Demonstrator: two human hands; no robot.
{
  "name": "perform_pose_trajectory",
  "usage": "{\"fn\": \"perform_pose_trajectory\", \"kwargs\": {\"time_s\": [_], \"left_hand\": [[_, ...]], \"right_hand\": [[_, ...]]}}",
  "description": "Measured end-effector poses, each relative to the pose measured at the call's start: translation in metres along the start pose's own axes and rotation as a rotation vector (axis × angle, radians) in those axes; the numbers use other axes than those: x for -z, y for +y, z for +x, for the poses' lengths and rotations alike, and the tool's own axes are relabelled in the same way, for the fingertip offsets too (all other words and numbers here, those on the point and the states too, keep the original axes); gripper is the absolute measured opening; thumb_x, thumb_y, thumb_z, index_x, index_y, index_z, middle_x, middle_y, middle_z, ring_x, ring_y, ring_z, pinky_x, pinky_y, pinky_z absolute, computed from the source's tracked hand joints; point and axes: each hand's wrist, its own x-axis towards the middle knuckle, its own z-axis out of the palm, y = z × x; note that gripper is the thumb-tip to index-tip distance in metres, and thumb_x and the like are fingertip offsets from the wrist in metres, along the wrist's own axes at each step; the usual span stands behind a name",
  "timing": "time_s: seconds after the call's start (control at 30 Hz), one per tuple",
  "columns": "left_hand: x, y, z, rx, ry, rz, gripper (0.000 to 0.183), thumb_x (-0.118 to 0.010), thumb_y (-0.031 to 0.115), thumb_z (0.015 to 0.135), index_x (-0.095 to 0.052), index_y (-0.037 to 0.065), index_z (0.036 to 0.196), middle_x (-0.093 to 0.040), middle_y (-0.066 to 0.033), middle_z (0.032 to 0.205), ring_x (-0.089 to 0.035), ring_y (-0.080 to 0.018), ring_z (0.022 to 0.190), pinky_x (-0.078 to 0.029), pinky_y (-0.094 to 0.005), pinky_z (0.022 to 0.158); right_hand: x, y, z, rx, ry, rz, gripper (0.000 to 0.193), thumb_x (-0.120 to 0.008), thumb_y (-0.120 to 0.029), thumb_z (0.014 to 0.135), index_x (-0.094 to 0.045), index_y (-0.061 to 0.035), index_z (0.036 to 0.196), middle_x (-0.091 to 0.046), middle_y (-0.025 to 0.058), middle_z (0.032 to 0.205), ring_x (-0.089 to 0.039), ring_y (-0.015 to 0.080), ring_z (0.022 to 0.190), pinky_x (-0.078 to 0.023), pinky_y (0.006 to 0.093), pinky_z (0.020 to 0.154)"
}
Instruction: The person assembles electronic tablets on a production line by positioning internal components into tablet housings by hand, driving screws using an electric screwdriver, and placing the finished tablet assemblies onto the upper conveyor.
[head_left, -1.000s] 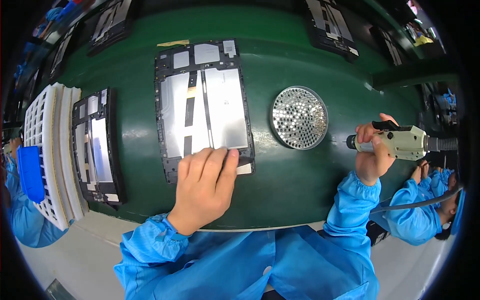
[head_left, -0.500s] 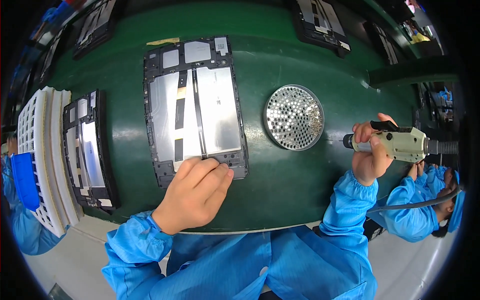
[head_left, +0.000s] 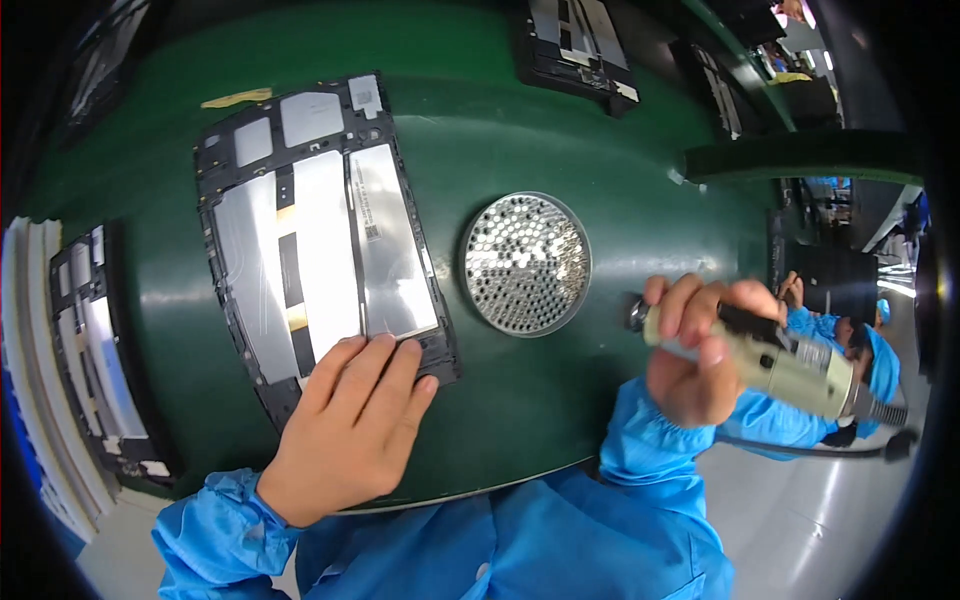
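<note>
On the green bench lies a tablet with its back off [head_left: 325, 250], showing silver battery panels and a black frame. My left hand [head_left: 345, 430] rests on its near end, fingers stretched out over the lower edge, gripping nothing that I can see. My right hand [head_left: 700, 350] is wrapped round a pale electric screwdriver [head_left: 800, 375], whose tip points left and is blurred. Between the tablet and the screwdriver sits a round metal screw tray [head_left: 527, 262] full of holes, with small screws gathered on its right side.
Another opened tablet [head_left: 100, 350] lies at the left beside a stack of white trays [head_left: 50, 370]. A further tablet [head_left: 578, 45] lies at the far side, near a green rail [head_left: 790, 160]. A yellow strip [head_left: 236, 98] lies beyond the nearest tablet. A co-worker in blue [head_left: 865, 370] is at the right.
The view has shifted, so the bench things sit further left in it. My right hand has swung the screwdriver to a more slanted angle, nearer me. My left hand stays on the tablet.
</note>
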Motion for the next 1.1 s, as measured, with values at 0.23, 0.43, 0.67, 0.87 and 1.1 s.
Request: {"fn": "perform_pose_trajectory", "kwargs": {"time_s": [0.23,0.43,0.67,0.87,1.1], "left_hand": [[-0.002,-0.005,0.015,-0.012,-0.066,0.012,0.029,-0.064,0.007,0.074,-0.068,0.005,0.103,-0.059,-0.0225,0.115,-0.056,-0.0344,0.109,-0.038,-0.0561,0.1],[-0.005,-0.007,0.015,0.036,-0.055,-0.036,0.028,-0.064,0.01,0.074,-0.068,0.008,0.102,-0.06,-0.0222,0.115,-0.056,-0.0339,0.111,-0.039,-0.0529,0.1],[-0.005,-0.007,0.016,0.012,-0.057,-0.06,0.023,-0.062,0.011,0.08,-0.07,0.006,0.1,-0.064,-0.0188,0.112,-0.058,-0.0318,0.111,-0.042,-0.0446,0.1],[-0.005,-0.005,0.017,0.034,-0.071,-0.073,0.028,-0.065,0.01,0.077,-0.069,0.011,0.105,-0.062,-0.0197,0.116,-0.056,-0.0327,0.113,-0.041,-0.048,0.101],[-0.005,-0.006,0.015,0.041,-0.073,-0.073,0.029,-0.063,0.011,0.077,-0.068,0.011,0.106,-0.061,-0.0185,0.115,-0.055,-0.0327,0.114,-0.037,-0.0512,0.104]], "right_hand": [[-0.032,0.013,0.0,-0.094,-0.162,-0.072,0.034,-0.06,-0.013,0.083,-0.049,-0.0117,0.115,-0.045,0.0018,0.066,-0.047,0.0172,0.063,-0.04,0.0407,0.068],[-0.032,0.022,0.003,-0.137,-0.164,-0.092,0.032,-0.059,-0.012,0.082,-0.048,-0.0106,0.112,-0.046,0.0027,0.065,-0.047,0.0177,0.061,-0.04,0.0408,0.066],[-0.031,0.026,0.006,-0.138,-0.186,-0.121,0.031,-0.057,-0.011,0.082,-0.048,-0.0104,0.112,-0.045,0.0028,0.065,-0.047,0.0174,0.061,-0.04,0.0399,0.065],[-0.033,0.025,0.006,-0.147,-0.18,-0.101,0.031,-0.057,-0.011,0.082,-0.048,-0.0101,0.112,-0.045,0.0028,0.065,-0.047,0.0174,0.06,-0.039,0.0396,0.064],[-0.039,0.023,0.002,-0.12,-0.082,-0.074,0.032,-0.062,-0.004,0.08,-0.048,-0.0072,0.108,-0.051,0.0056,0.065,-0.051,0.02,0.058,-0.044,0.0401,0.061]]}}
